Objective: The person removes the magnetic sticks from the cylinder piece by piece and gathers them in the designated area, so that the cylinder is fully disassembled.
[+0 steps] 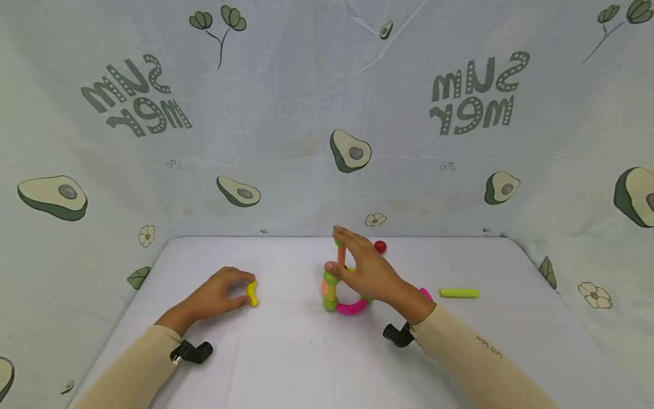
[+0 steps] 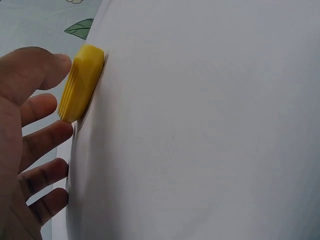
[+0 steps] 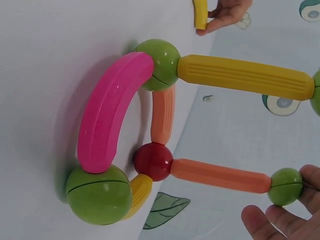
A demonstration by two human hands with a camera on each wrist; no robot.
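Observation:
My left hand (image 1: pixel 223 292) pinches a curved yellow rod (image 1: pixel 252 293) between thumb and fingers, at the table's left. In the left wrist view the yellow rod (image 2: pixel 81 85) has the thumb at its side and fingertips by its lower end. My right hand (image 1: pixel 373 272) reaches over a toy frame of rods and balls, its fingers at the green ball (image 3: pixel 285 186) topping an upright orange rod (image 3: pixel 220 175). Its thumb rests by the green ball (image 1: pixel 331 278) on an upright yellow rod (image 3: pixel 245 76). A curved pink rod (image 3: pixel 110 115) lies in the frame's base.
To the right of the frame lies a lime-green rod (image 1: pixel 460 293). A loose red ball (image 1: pixel 380 246) sits behind the right hand, and a pink piece (image 1: pixel 426 293) shows partly past the right wrist. Printed cloth (image 1: pixel 306 193) hangs behind the white table (image 1: pixel 286 352).

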